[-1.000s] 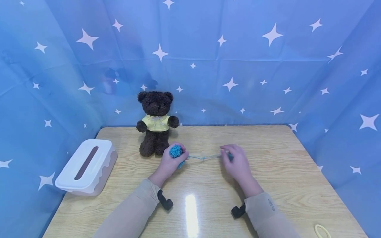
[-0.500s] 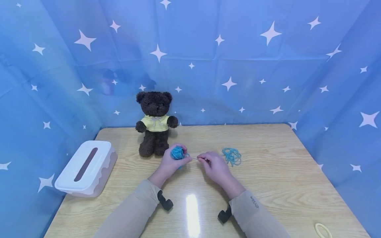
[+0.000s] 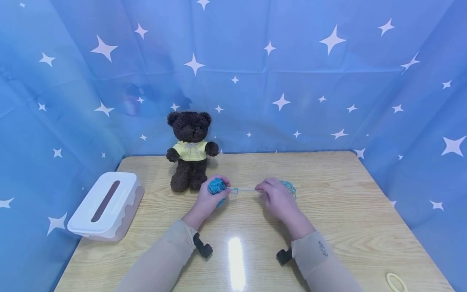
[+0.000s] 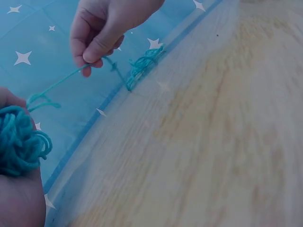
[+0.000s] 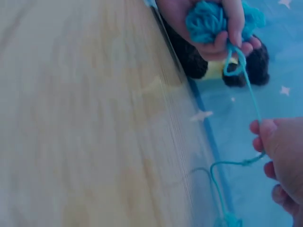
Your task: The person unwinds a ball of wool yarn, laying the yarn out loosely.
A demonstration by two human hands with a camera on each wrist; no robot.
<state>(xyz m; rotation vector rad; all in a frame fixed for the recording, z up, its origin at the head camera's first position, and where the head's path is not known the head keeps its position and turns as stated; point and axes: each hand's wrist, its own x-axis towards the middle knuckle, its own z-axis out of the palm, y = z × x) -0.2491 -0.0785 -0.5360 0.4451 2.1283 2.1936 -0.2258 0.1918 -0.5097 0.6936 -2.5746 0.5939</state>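
A person's left hand (image 3: 206, 201) grips a ball of turquoise yarn (image 3: 217, 185) above a wood-grain worktop (image 3: 346, 194), fingers curled around it and thumb laid across, while the right hand (image 3: 280, 199), at three o'clock from the left, pinches a strand (image 3: 247, 190) of the same yarn between thumb and fingers. The strand runs straight between the two hands, with a small loop (image 5: 226, 68) just beside the left thumb. Past the right hand's pinch, it passes a small knot (image 5: 246, 163) and leads to a loose pile (image 3: 290, 187) of yarn on the worktop, at the right hand's two o'clock and partly hidden behind it. A dark brown teddy bear (image 3: 190, 127) in a yellow top (image 3: 190, 152) stands at the left hand's eleven o'clock, before a blue curtain (image 3: 233, 40) printed with white stars. At the left hand's nine o'clock, well apart, sits a box (image 3: 122, 198) with a long slot in its white lid. A pale yellow ring (image 3: 393, 274) lies at the right hand's four o'clock, well apart, cut off by the frame's lower edge.
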